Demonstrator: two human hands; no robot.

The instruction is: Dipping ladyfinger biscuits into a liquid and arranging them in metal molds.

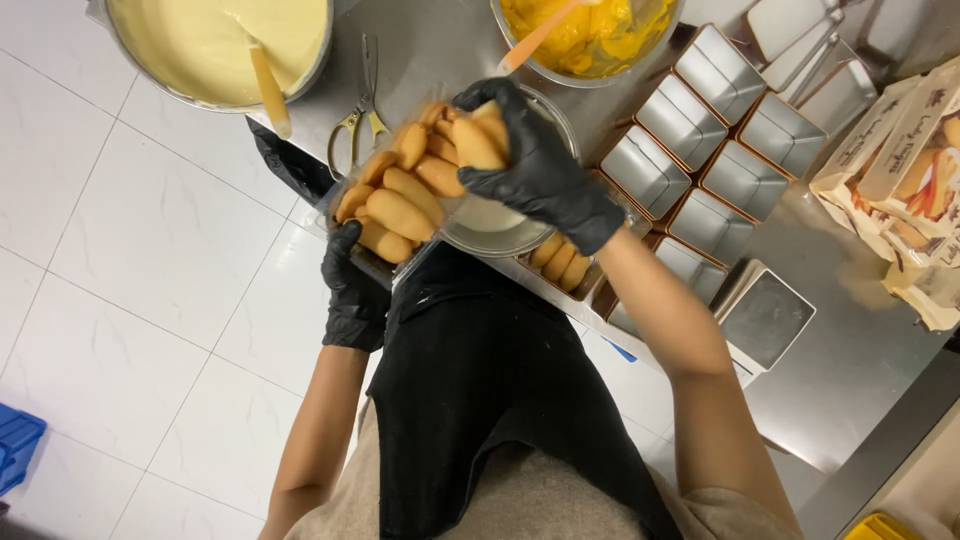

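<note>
Black-gloved right hand [535,170] clamps around several finger biscuits [465,140], while the left hand [352,290] grips the clear biscuit tray [385,262] above the steel tabletop [850,340].

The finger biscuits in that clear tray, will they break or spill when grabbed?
The finger biscuits look dry and thin, so probably light and apt to snap. They lie loosely heaped in the clear tray, so tilting may spill them. The right hand already grips several.
</note>
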